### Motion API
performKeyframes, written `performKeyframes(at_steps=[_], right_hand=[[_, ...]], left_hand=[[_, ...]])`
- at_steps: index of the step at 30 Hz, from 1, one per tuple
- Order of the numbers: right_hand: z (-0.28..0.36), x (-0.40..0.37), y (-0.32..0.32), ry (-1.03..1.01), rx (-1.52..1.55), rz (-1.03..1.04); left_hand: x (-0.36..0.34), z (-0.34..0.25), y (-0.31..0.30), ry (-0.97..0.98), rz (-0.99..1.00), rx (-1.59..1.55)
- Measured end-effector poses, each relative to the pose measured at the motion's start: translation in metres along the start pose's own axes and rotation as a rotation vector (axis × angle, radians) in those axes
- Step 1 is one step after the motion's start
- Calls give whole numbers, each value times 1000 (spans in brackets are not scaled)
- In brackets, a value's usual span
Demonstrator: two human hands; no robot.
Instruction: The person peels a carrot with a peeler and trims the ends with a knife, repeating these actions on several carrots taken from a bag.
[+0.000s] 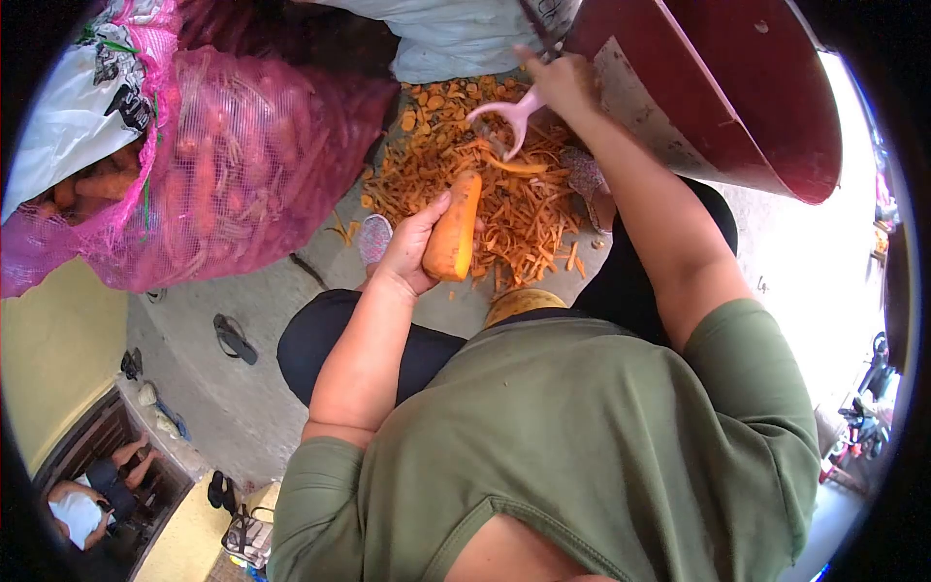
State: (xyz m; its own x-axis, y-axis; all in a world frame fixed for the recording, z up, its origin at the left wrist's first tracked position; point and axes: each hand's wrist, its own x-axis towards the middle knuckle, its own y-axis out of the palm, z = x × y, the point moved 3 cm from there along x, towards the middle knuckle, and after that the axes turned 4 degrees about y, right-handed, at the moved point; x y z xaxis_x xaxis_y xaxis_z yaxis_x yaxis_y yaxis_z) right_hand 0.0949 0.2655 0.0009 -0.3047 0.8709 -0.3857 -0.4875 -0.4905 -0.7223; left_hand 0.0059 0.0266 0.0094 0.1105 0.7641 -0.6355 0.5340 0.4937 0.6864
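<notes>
Orange, tapering carrot (456,228) held in the left hand (411,242); pink, Y-shaped plastic peeler (525,109) gripped by the right hand (566,83)

We counted two hands: one left hand (412,247) at ten o'clock and one right hand (567,87) at one. We saw one peeler (514,121) between twelve and one, and one single large carrot (454,228) at twelve, close to the centre. The peelings (524,233) were too many for us to number, as were the carrots in one pink mesh sack (233,165) at ten. We noted one red container (679,87) at two, and one other person (82,509) at eight.
</notes>
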Motion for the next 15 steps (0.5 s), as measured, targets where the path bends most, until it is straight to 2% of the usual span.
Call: performKeyframes(at_steps=[1, 2, 3, 4, 5, 6, 8, 10, 11, 13, 14, 15], right_hand=[[9, -8, -1, -38, 62, 55], [21, -29, 9, -128, -62, -42], [30, -48, 21, -138, -43, 27], [47, -78, 19, -240, -58, 69], [60, -99, 14, -235, 41, 219], [60, -106, 21, -298, 39, 183], [60, -105, 21, -269, -43, 248], [52, -90, 23, -258, -100, 124], [46, -78, 24, -252, -130, 63], [16, -29, 20, -119, -97, 2], [20, -21, 2, -77, -247, -59], [6, -8, -5, -47, -187, -157]], left_hand=[[1, 0, -1, 15, -46, -19], [3, 1, -2, 32, -92, -39], [4, 2, -3, 47, -142, -58], [4, 2, 1, 50, -163, -74], [3, 1, 9, 52, -184, -89], [3, 1, 13, 52, -204, -105], [5, 4, 8, 29, -134, -56], [2, 5, 7, -21, -142, 3], [3, 6, 5, 79, -131, 83], [5, 12, 0, -2, -30, 36], [5, 13, -1, -43, 18, 14], [1, 11, 0, -62, -5, 35]])
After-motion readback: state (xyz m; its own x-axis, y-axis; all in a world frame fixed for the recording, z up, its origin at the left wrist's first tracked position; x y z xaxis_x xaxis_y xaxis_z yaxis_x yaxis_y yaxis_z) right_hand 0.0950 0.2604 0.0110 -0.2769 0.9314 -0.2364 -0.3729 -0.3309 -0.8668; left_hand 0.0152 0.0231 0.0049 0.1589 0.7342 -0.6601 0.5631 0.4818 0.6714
